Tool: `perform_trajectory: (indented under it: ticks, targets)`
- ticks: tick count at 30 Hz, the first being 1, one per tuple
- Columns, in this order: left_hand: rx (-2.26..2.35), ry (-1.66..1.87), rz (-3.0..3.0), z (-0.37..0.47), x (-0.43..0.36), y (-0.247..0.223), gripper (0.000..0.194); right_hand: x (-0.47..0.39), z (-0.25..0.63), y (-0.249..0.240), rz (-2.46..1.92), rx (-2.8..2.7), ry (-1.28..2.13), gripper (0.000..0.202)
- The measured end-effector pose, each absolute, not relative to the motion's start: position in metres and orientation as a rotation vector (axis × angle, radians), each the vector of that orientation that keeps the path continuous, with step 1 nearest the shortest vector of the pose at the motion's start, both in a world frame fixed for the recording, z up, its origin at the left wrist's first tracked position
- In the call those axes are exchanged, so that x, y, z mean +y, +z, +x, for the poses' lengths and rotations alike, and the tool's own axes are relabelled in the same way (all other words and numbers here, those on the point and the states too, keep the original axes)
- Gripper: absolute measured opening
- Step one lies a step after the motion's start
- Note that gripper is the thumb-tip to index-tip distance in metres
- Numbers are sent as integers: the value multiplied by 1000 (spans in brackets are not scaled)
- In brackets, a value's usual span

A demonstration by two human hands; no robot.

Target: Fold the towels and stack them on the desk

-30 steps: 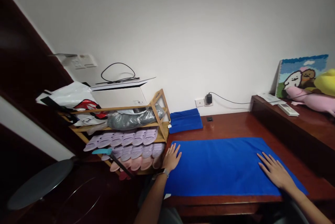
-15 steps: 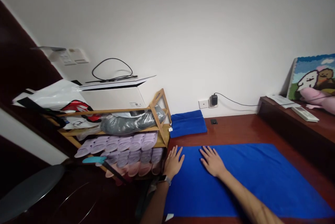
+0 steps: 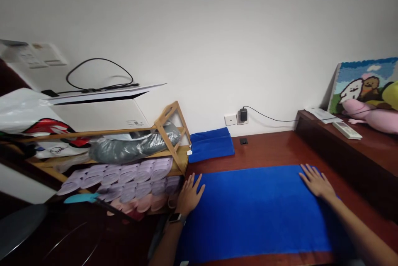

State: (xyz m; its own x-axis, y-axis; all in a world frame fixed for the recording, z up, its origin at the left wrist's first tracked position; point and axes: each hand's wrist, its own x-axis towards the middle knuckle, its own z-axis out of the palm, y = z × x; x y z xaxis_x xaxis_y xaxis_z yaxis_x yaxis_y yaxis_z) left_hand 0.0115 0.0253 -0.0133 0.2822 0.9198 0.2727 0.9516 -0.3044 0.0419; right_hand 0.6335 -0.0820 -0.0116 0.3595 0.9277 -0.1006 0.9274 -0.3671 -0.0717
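A blue towel [image 3: 251, 212] lies spread flat on the reddish-brown desk [image 3: 273, 146]. My left hand [image 3: 189, 194] rests with fingers spread on its far left corner; a watch [image 3: 174, 217] is on that wrist. At the far right corner of the cloth, my right hand [image 3: 319, 182] lies palm down, fingers apart. Neither hand grips anything. Behind the spread cloth, against the wall, sits a folded blue towel [image 3: 211, 145] with a small white tag. Part of the spread towel's right side is hidden under my right forearm.
On the left stands a wooden rack [image 3: 174, 150] with rows of slippers [image 3: 127, 175], a white box [image 3: 102, 116] and bags. A raised ledge [image 3: 373, 150] on the right bears a remote [image 3: 347, 130] and a pink plush toy [image 3: 373, 117]. A black adapter [image 3: 243, 114] is plugged into the wall.
My right hand has slid right across the towel, from near the left hand to the far right corner. The left hand stays at its corner. The view has turned slightly right.
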Motion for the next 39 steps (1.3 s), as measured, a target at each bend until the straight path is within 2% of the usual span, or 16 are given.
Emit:
perform_trajectory:
  ticks: [3, 8, 16, 19, 21, 25, 28, 32, 39]
  targets:
    - [-1773, -339, -2402, 12, 26, -12, 61, -88, 670, -25, -2596, -1693, 168, 79]
    - [-1800, -293, -2400, 15, 26, -5, 62, -86, 666, -32, -2564, -1669, 151, 80]
    - [-1883, -235, -2407, 15, 22, 3, 66, -73, 660, -7, -2699, -1633, 283, 76]
    - [-1888, -295, -2398, 15, 19, 1, 67, -53, 596, 17, -2622, -1711, 94, 71]
    - [-1898, -318, -2399, 15, 18, -1, 68, -40, 520, 32, -2380, -1873, -29, 70]
    - [-1916, -339, -2398, 15, 18, -3, 69, -29, 360, 42, -1877, -2238, 244, 73]
    - [-1927, -334, -2393, 15, 18, -2, 69, -33, 308, 33, -1766, -2297, 361, 72]
    - [-1930, -319, -2385, 15, 20, -2, 68, -43, 367, 16, -1879, -2229, 317, 71]
    - [-1924, -302, -2388, 15, 26, -4, 68, -80, 602, -14, -2540, -1762, 189, 74]
